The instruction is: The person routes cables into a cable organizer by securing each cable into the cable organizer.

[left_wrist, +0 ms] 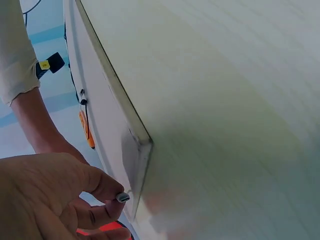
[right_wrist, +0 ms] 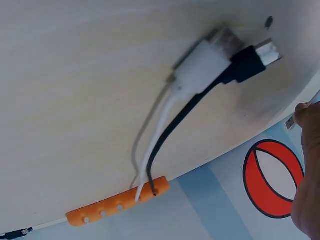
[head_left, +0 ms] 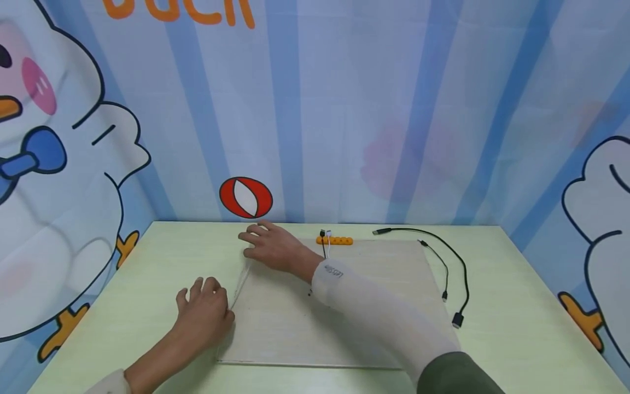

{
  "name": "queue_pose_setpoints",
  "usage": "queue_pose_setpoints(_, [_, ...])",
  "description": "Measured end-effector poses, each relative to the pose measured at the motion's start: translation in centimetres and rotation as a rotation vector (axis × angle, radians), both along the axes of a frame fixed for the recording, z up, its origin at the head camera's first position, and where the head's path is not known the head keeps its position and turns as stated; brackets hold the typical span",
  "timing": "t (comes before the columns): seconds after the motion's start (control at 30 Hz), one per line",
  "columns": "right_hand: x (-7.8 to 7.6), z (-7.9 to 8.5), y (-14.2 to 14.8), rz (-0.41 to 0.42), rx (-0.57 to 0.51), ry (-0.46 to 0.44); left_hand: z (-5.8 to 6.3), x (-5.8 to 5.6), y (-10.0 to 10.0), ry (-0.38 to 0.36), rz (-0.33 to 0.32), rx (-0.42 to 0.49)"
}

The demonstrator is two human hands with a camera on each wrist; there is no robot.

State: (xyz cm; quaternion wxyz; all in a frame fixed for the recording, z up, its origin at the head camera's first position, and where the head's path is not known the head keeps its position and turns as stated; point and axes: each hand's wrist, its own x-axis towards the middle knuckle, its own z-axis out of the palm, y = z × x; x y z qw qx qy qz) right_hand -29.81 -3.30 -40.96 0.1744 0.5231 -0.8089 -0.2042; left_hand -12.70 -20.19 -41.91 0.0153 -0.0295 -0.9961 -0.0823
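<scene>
A white charging cable (head_left: 242,282) stretches along the left edge of a pale board (head_left: 275,328), between my two hands. My left hand (head_left: 204,314), beside the board's near left part, pinches the cable's small metal plug (left_wrist: 123,197) between thumb and finger. Over the far left corner, my right hand (head_left: 275,246) pinches the other end, a flat USB plug (right_wrist: 290,123). An orange cable holder (head_left: 339,241) sits at the board's far edge. A white cable (right_wrist: 202,67) and a black cable (right_wrist: 245,65) run from it, their plugs lying on the board.
On the right lie a long black cable (head_left: 462,262) and a shorter black cable (head_left: 447,276), the shorter one close to the board's edge. A striped cloth backdrop (head_left: 325,137) rises behind the pale table (head_left: 531,328). A dark spot (right_wrist: 269,22) marks the board.
</scene>
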Motion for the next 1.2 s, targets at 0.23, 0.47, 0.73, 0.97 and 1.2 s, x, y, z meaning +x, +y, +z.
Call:
queue_pose_setpoints(0.23, [-0.3, 0.1, 1.4, -0.002, 0.016, 0.022, 0.7, -0.4, 1.9, 0.026, -0.013, 0.013])
queue_pose_setpoints(0.47, [-0.5, 0.2, 2.3, -0.017, 0.028, 0.024, 1.0, -0.6, 3.0, 0.027, -0.011, 0.036])
queue_pose_setpoints(0.73, [-0.9, 0.1, 3.3, -0.017, 0.016, 0.014, 1.1, -0.9, 4.2, 0.023, -0.017, 0.058])
queue_pose_setpoints(0.97, [-1.2, 0.5, 4.2, -0.009, -0.020, 0.006, 1.2, -1.4, 5.3, 0.026, -0.032, 0.056])
queue_pose_setpoints(1.2, [-1.6, 0.6, 5.2, -0.017, -0.049, 0.031, 0.9, -1.5, 6.4, 0.065, -0.056, 0.041])
